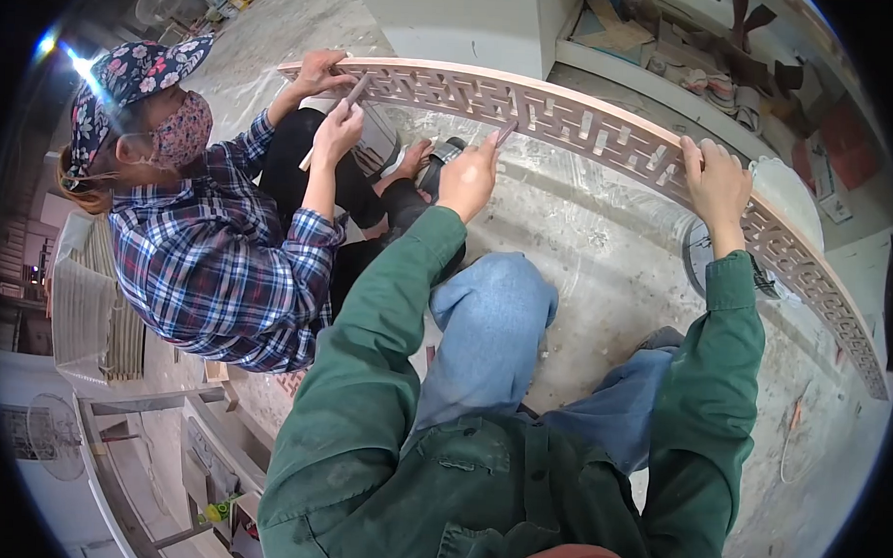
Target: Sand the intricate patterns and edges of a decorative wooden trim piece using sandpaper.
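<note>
A long wooden lattice panel (589, 136) with a cut-out fretwork pattern stretches across in front of me, standing on edge. My left hand (468, 181) is closed round a thin brownish flat stick (508, 132), whose tip meets the lattice openings near the panel's middle. My right hand (717, 185) grips the panel's upper edge farther right, fingers over the top. At the panel's left end, a co-worker's hand (321, 75) holds the edge. The co-worker's other hand (340, 130) has a similar flat stick (358, 89) against the lattice.
A co-worker in a plaid shirt (211, 261) sits close on my left. Whitish buckets (376, 139) stand beneath the panel. A shelf (650, 94) with scraps and cloths lies beyond it. A wooden frame (135, 455) stands at lower left. A thin cord (790, 429) lies on the dusty floor.
</note>
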Demonstrator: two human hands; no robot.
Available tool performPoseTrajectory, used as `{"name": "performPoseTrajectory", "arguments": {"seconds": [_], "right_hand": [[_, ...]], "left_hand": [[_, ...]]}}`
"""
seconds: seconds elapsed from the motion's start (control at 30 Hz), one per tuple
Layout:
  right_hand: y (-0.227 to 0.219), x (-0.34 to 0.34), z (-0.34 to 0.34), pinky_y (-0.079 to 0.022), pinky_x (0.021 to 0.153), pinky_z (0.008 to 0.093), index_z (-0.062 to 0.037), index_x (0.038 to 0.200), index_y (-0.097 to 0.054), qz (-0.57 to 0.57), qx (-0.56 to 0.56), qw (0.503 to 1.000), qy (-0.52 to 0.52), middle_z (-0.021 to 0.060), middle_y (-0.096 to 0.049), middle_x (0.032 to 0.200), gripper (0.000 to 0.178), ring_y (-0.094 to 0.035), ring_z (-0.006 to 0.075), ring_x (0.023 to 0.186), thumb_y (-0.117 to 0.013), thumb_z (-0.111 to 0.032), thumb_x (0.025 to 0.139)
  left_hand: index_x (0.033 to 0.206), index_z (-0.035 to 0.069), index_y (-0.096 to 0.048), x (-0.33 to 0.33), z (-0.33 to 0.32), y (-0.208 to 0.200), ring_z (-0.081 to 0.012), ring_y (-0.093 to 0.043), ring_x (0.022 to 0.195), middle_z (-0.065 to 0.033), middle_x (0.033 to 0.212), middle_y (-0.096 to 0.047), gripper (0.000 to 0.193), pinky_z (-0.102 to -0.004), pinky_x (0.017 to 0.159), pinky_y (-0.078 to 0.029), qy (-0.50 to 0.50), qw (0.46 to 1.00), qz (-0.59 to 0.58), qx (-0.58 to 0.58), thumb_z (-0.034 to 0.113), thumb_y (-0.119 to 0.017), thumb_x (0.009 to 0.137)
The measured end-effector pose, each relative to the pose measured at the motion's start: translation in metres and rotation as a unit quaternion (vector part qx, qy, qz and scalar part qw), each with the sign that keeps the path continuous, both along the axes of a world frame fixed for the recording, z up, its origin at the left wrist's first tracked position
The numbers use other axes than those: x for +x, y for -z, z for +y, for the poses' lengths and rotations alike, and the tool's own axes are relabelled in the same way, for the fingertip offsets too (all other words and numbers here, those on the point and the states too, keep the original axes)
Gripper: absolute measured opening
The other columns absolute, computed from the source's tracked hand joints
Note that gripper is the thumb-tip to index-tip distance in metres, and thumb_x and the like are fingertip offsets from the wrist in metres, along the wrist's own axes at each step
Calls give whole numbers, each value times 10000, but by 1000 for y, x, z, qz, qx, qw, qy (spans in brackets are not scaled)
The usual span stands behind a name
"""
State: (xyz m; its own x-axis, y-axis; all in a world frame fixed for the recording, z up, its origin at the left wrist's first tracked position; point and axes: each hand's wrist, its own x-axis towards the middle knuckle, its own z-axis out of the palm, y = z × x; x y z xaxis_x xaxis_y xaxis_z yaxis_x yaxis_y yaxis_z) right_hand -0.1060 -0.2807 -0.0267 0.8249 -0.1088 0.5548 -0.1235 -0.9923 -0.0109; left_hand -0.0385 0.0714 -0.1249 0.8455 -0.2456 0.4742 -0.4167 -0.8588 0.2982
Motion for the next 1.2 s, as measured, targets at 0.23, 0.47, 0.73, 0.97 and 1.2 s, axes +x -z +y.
{"name": "performPoseTrajectory", "arguments": {"seconds": [0.23,0.47,0.73,0.97,1.2], "right_hand": [[-2,0,6,-401,683,454,-109,767,-577,-7,3,1000,-9,72,-641,782,433,-604,300,790,-450,-492,922],[2,-1,-3,-404,666,454,-106,763,-586,-3,6,1000,1,77,-642,779,430,-606,302,790,-455,-483,924],[-4,-1,8,-410,685,470,-98,791,-583,13,-6,1000,-9,91,-649,806,436,-609,313,800,-430,-480,936],[-9,0,2,-424,722,493,-93,821,-591,61,18,998,15,105,-662,847,470,-616,324,842,-397,-504,940],[-10,-2,7,-417,693,479,-93,802,-586,59,17,998,6,97,-652,816,460,-614,319,821,-410,-497,935]], "left_hand": [[828,28,-590,23,24,-2,-374,-649,674,-208,731,-646,193,-481,622,-514,-64,997,-26,38,179,-488,891],[810,24,-591,12,-10,-1,-414,-632,732,-233,758,-637,281,-525,671,-488,-18,998,50,19,256,-479,922],[817,33,-575,26,12,6,-404,-627,696,-229,733,-629,288,-517,618,-486,-64,998,-9,-19,259,-451,945],[909,69,-621,37,12,6,-428,-616,823,-229,839,-644,302,-528,735,-476,2,995,79,-59,303,-436,956],[885,45,-637,59,24,-5,-329,-632,676,-172,757,-647,332,-439,616,-482,-68,924,300,-227,299,-432,944]]}}
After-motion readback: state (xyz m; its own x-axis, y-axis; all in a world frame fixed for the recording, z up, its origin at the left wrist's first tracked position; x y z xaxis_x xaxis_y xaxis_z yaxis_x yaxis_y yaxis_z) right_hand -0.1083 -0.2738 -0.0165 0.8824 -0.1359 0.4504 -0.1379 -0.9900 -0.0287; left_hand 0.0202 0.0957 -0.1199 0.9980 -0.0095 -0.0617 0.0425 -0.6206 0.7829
